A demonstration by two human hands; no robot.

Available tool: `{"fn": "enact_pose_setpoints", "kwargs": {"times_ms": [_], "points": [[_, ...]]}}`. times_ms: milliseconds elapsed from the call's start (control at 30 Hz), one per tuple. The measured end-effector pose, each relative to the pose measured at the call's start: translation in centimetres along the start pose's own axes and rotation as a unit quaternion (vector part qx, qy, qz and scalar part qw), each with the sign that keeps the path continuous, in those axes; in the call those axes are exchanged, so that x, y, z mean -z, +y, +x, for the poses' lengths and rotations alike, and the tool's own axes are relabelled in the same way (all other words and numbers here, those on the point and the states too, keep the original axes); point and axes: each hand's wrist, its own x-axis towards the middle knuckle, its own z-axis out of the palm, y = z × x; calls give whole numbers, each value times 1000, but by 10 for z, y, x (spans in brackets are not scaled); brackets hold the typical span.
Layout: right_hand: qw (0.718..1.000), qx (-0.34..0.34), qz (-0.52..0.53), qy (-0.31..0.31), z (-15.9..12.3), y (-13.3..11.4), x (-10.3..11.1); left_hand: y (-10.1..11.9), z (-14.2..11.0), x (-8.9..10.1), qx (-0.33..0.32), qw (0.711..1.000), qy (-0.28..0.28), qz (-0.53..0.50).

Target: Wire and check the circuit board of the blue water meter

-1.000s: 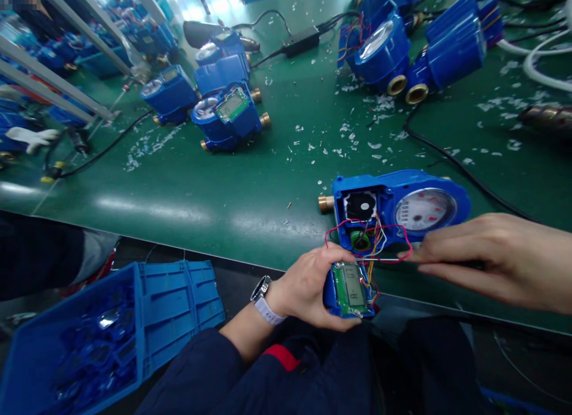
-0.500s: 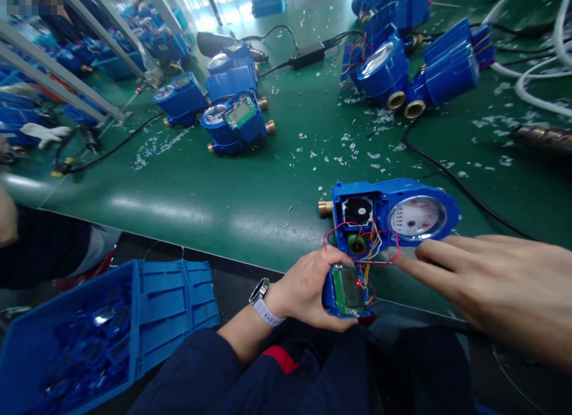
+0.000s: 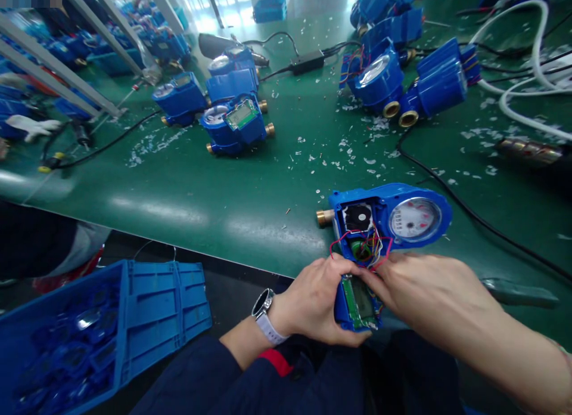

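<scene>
The left hand (image 3: pixel 315 299) is curled around a small blue display module (image 3: pixel 357 304), thumb on its upper edge, holding it just below the near edge of the table (image 3: pixel 201 188). The right hand (image 3: pixel 424 296) has its fingers bent down onto the top of that same module and the coloured wires (image 3: pixel 366 248), pinching there. The wires run from the module up into the open water meter (image 3: pixel 384 218), which lies on the table directly above the module, its round dial to the right and a brass fitting to its left.

The dial carries small figures and red pointers, too small to read; the module's screen shows no legible characters.

The table is covered in green matting, strewn with white plastic scraps beyond the open meter. Further back from it stand clusters of blue meters (image 3: pixel 232 117), and a black cable (image 3: pixel 469 212) runs past its right side. A blue crate (image 3: pixel 147 313) of parts sits left of the module, below the table edge. A watch (image 3: pixel 263 302) is on the left wrist.

Half a second ago the right hand lay flat and spread to the right of the meter; now it has closed in on the module. The red light then glowing on the module is no longer seen.
</scene>
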Motion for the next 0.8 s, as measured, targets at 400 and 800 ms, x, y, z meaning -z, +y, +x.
{"fn": "enact_pose_setpoints", "kwargs": {"times_ms": [400, 800], "points": [[991, -39, 96, 87, -4, 8, -31, -7, -5, -6, 9, 998, 24, -59], [966, 32, 136, 218, -6, 14, -46, -10, -9, -12, 36, 998, 14, -50]]}}
